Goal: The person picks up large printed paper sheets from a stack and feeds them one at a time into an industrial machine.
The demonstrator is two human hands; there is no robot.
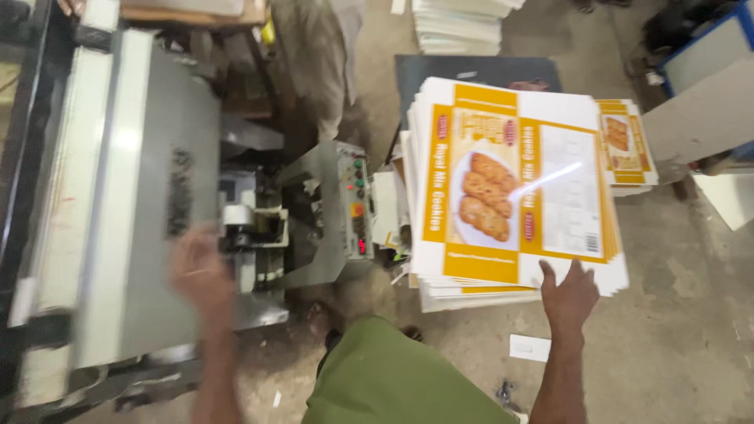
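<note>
Tall stack of glossy white-and-yellow printed carton sheets [514, 192], right of centre beside the grey press machine [141, 196]. The right hand [569, 294], fingers spread and released, presses its near edge; the overhanging, fanned sheets could slide off. The blurred left hand [196, 271], grip indiscernible, hovers near the press, risking a pinch.

I am standing on a dusty concrete floor [691, 314], scraps of paper lying about it. A grey machine [141, 196] is filling the left of the frame (its control panel [355, 200] glowing red). White sheets [459, 23] are piling at the upper centre, daylight washing in.
</note>
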